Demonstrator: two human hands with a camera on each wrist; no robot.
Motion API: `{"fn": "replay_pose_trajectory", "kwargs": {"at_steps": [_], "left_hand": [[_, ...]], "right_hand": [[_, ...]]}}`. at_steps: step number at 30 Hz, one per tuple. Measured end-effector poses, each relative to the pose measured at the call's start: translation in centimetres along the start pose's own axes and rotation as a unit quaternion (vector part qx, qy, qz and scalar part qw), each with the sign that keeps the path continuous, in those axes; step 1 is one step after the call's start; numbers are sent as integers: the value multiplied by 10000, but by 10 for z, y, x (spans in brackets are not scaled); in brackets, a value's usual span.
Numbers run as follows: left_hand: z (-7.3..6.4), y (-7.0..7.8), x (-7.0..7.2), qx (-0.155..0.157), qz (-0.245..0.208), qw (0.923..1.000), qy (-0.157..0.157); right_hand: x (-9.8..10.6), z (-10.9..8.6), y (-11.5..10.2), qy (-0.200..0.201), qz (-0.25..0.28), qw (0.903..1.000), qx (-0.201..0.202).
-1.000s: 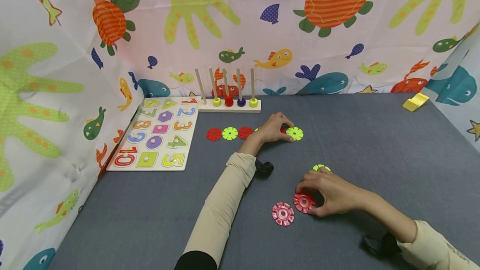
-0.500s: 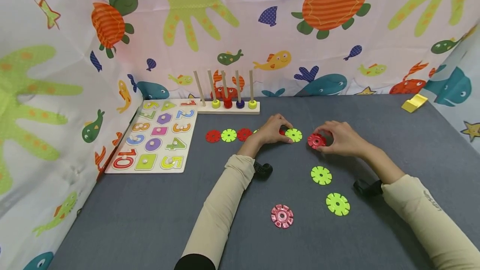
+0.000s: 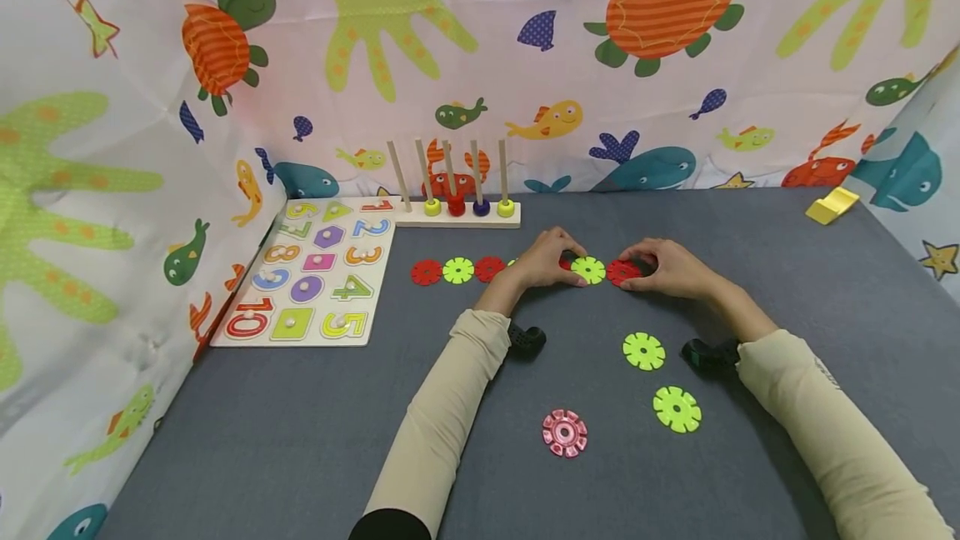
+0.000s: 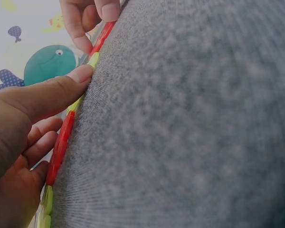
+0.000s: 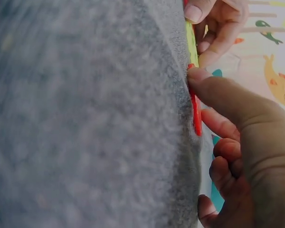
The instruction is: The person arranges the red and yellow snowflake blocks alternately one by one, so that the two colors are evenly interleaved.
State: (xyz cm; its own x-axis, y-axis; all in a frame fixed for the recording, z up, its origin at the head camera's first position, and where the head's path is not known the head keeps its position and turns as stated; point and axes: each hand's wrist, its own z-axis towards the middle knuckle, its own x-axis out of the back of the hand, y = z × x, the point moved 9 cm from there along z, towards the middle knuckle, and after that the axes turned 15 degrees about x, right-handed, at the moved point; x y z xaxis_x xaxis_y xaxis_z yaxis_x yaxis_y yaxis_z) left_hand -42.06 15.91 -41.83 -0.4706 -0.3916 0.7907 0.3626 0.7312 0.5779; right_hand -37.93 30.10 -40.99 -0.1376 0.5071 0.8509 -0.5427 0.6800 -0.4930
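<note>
A row of flat, notched flower-shaped discs runs across the table, with a red disc, a green disc and another red disc at its left. My left hand covers the middle of the row; its thumb and finger pinch the edges of a yellow-green disc. With thumb and fingers, my right hand grips a red disc at the row's right end, right at the yellow-green one's edge. In the right wrist view, the thumb presses on this red disc.
Nearer me lie two loose green discs, an upper disc and a lower disc, plus a shiny pink-red disc. A number puzzle board and a peg stand sit back left. A yellow block is far right.
My right hand has carried the red disc from the near part of the table up to the row's right end, where it now lies flat. My left hand has stayed put.
</note>
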Motion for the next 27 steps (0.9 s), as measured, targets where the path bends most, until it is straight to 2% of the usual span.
{"fn": "replay_pose_trajectory", "kwargs": {"at_steps": [5, 18, 23, 27], "left_hand": [[2, 3, -2, -5, -14, 10000, -19], [5, 10, -5, -56, 61, 9999, -97], [6, 19, -10, -178, 138, 9996, -155], [9, 26, -12, -282, 151, 9994, -141]], "right_hand": [[0, -4, 8, 128, 267, 9994, -160], [4, -11, 8, 247, 397, 9989, -33], [7, -23, -3, 195, 454, 9988, -17], [1, -39, -26, -54, 574, 9983, 102]]}}
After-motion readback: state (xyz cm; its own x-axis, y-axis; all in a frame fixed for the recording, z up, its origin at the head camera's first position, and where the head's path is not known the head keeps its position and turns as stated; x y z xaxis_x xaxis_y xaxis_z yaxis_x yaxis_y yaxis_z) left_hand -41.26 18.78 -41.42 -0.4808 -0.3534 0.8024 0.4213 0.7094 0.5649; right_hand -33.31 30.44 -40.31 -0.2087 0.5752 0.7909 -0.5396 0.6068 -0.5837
